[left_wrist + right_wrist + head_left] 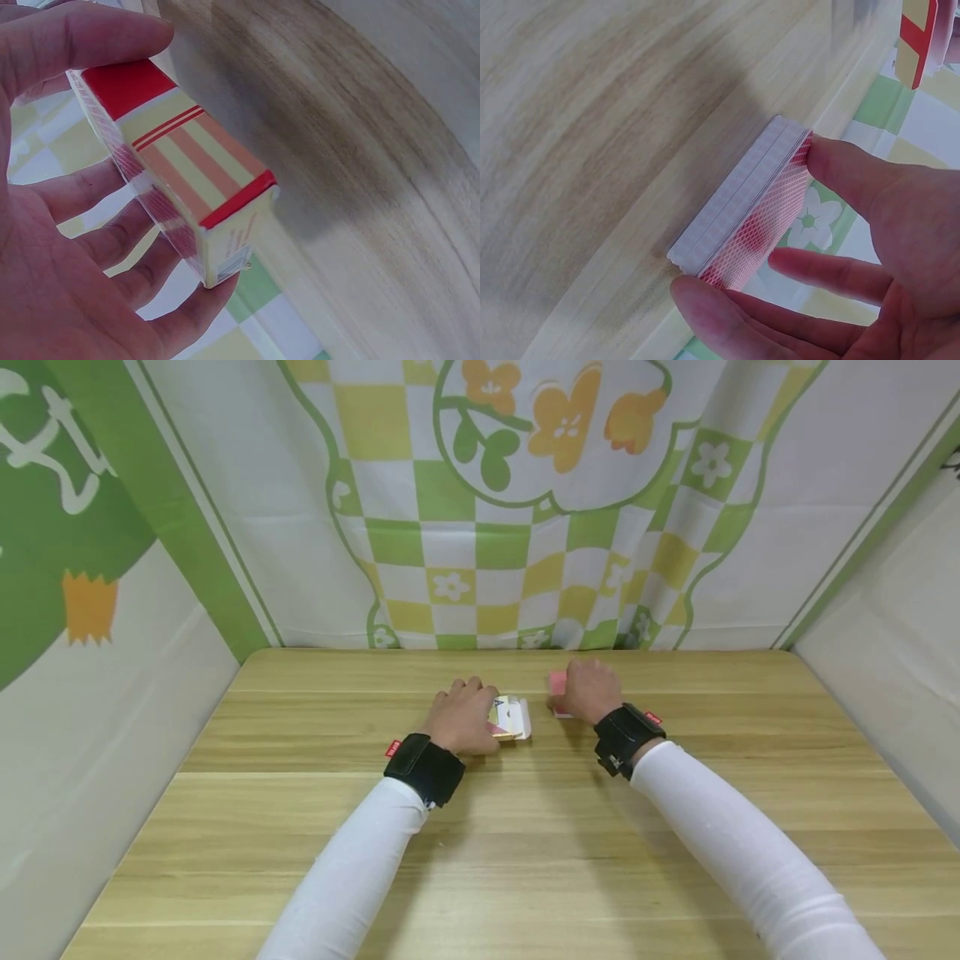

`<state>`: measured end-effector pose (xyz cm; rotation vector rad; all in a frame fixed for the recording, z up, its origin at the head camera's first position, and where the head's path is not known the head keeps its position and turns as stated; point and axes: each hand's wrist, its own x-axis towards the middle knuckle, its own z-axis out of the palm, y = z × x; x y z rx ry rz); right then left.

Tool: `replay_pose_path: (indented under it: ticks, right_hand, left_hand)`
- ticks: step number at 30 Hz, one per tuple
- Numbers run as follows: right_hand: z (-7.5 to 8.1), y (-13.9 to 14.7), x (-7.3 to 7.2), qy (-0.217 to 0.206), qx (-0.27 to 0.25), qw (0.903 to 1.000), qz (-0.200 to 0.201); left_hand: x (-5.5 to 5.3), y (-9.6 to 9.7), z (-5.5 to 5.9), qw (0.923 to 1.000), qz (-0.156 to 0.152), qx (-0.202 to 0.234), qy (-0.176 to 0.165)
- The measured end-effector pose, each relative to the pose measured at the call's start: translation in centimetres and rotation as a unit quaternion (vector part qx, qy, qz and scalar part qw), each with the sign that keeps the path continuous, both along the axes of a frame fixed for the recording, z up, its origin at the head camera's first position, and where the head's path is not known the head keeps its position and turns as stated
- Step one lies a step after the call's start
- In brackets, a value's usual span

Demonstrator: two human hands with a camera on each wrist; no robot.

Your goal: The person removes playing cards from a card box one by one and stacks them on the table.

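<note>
In the head view my left hand (462,718) grips a playing card box (512,718), its white flap open toward the right. The left wrist view shows the card box (199,154) with red and cream striped sides, thumb on one edge and fingers along the opposite one. My right hand (588,691) holds a deck of playing cards (557,683) to the right of the box. Seen from the right wrist, the deck (754,210) has a red patterned back and white edges, with thumb and fingers at its opposite ends, close over the table.
Both hands work over the far half of a wood-grain table (480,860). Behind it hangs a curtain (495,543) with green and yellow checks and flowers. Pale fabric walls (885,593) stand on either side. Each wrist wears a black strap (425,768).
</note>
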<state>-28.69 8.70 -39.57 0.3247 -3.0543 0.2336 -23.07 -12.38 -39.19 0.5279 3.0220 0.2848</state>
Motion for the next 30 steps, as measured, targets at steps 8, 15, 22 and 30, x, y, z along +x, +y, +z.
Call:
replay_pose_path:
  ticks: [8,15,22,30]
  right_hand:
    - [-0.1,0.0,0.0,-0.007,-0.005,1.0,-0.004]
    - [0.3,0.1,0.1,-0.033,-0.005,0.9993,-0.014]
    - [1.0,1.0,0.1,-0.046,-0.011,0.9985,-0.028]
    - [2.0,1.8,0.6,-0.025,-0.045,0.9985,-0.019]
  left_hand:
    - [0.0,0.0,-0.1,1.0,0.002,0.002,0.0]
    - [0.0,-0.1,-0.1,1.0,0.002,0.0,0.004]
    - [0.0,-0.2,0.1,1.0,0.004,0.001,0.007]
    - [-0.1,-0.2,0.3,0.9999,0.004,0.001,0.014]
